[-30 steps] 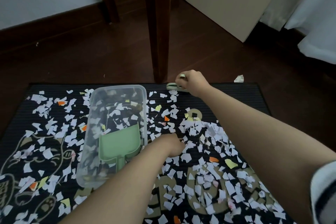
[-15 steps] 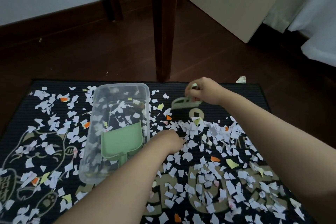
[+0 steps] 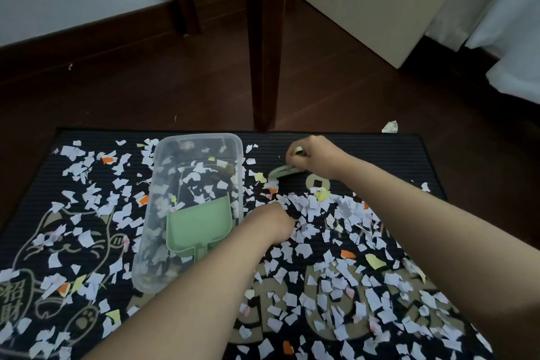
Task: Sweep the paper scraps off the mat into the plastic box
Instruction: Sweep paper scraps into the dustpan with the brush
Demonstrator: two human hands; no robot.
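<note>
Torn paper scraps [image 3: 318, 207] are littering the ribbed mat [image 3: 388, 152] beside a clear plastic box [image 3: 198, 136]. The right hand [image 3: 317, 156] is pinching a green brush [image 3: 281, 173]; the left hand [image 3: 273, 223] is resting curled, hold unclear.

The mat [image 3: 380, 152] bears the characters 招財 at lower left. Its large beige letters are unreadable under paper scraps [image 3: 309, 204].

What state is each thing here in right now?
paper scraps: mostly strewn over the mat.
plastic box: lidless, some scraps inside.
green dustpan: lying inside the box.
brush: gripped by the right hand, bristles down.
left hand: curled, resting among scraps.
</note>
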